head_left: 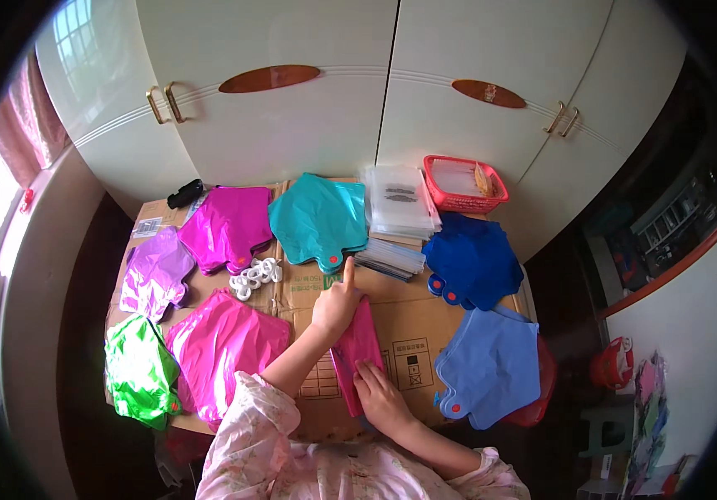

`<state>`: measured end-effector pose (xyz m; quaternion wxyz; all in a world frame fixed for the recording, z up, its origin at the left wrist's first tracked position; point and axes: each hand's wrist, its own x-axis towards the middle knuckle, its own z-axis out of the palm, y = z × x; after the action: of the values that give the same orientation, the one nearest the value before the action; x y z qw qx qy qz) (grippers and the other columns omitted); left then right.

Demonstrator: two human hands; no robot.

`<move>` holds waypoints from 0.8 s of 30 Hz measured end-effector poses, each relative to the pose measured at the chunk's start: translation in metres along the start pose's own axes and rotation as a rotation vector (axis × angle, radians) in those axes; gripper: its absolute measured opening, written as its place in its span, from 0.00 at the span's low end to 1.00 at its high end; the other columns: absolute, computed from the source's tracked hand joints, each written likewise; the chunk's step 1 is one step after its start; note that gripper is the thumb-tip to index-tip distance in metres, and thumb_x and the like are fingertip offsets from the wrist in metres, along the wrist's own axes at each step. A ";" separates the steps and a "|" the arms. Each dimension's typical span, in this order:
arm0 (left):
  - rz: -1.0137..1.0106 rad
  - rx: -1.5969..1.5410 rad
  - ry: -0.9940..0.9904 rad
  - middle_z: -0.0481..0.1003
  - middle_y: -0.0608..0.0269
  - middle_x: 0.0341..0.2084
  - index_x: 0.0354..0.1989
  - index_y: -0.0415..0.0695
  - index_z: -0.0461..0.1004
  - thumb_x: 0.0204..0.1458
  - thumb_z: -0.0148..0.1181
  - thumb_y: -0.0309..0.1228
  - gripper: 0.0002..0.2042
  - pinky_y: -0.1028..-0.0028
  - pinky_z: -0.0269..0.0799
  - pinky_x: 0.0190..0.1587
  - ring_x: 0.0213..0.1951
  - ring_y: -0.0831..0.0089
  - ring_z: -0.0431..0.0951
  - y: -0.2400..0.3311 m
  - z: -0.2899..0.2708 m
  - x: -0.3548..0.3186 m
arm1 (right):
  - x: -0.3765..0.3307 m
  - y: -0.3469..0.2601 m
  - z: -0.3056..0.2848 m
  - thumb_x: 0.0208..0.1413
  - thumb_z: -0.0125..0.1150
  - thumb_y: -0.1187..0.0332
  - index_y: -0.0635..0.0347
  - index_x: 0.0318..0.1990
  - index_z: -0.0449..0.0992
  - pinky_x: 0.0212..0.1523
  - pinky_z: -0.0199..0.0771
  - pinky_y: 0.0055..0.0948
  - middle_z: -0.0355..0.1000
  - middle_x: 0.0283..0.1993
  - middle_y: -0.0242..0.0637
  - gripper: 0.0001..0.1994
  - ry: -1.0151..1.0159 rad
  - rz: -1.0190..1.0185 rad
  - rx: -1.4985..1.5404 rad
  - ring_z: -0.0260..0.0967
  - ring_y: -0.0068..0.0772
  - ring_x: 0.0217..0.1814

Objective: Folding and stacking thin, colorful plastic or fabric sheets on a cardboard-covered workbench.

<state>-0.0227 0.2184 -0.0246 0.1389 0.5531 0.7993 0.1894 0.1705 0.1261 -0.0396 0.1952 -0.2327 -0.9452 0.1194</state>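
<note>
Folded pink foil balloon [357, 354] lies mid-bench on the cardboard [408, 321], long axis running near-to-far, far end tipped slightly right. Left hand [335, 302] presses its far end, forefinger out; right hand [379, 393] flat on the near end, neither grip closed. Risk: slick foil may spring open or slide if pressure eases.

free: bare cardboard [413, 321] mid-table | blocked: teal balloon stack [318, 218] ahead, light-blue stack [492, 362] right, possibly overhanging edge
</note>
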 end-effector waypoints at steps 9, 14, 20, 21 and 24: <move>0.799 0.290 0.009 0.72 0.56 0.46 0.39 0.45 0.76 0.46 0.54 0.33 0.12 0.66 0.71 0.41 0.41 0.65 0.72 0.000 -0.030 -0.073 | 0.002 0.001 0.005 0.53 0.47 0.73 0.73 0.43 0.66 0.62 0.62 0.41 0.64 0.55 0.60 0.12 -0.070 0.008 -0.043 0.60 0.55 0.62; 0.616 0.371 0.058 0.70 0.56 0.52 0.45 0.42 0.75 0.46 0.55 0.36 0.18 0.65 0.72 0.38 0.42 0.66 0.74 0.000 -0.004 -0.070 | 0.002 -0.001 0.010 0.54 0.47 0.72 0.73 0.41 0.66 0.62 0.62 0.42 0.64 0.56 0.61 0.11 -0.021 0.011 -0.016 0.60 0.57 0.61; 0.416 0.213 -0.050 0.69 0.58 0.53 0.51 0.39 0.71 0.51 0.53 0.39 0.22 0.61 0.72 0.42 0.46 0.59 0.73 0.014 -0.014 -0.044 | 0.002 0.002 0.010 0.54 0.47 0.73 0.73 0.40 0.66 0.62 0.62 0.42 0.62 0.58 0.62 0.11 0.020 -0.001 -0.008 0.60 0.57 0.62; 0.394 0.187 -0.063 0.69 0.57 0.53 0.51 0.39 0.70 0.51 0.53 0.40 0.22 0.61 0.72 0.43 0.47 0.59 0.73 0.014 -0.018 -0.041 | 0.002 0.002 0.010 0.54 0.47 0.73 0.72 0.40 0.66 0.62 0.62 0.42 0.62 0.58 0.62 0.10 0.015 0.000 0.001 0.60 0.57 0.62; 0.381 0.167 -0.028 0.70 0.58 0.52 0.52 0.40 0.70 0.52 0.53 0.40 0.21 0.59 0.70 0.47 0.49 0.57 0.71 0.006 -0.027 -0.033 | 0.005 0.001 0.007 0.54 0.47 0.72 0.73 0.41 0.67 0.63 0.61 0.42 0.61 0.59 0.62 0.11 -0.021 -0.004 0.021 0.59 0.57 0.63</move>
<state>-0.0178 0.1857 0.0027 0.0654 0.7063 0.6913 0.1376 0.1638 0.1282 -0.0445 0.1879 -0.2276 -0.9464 0.1313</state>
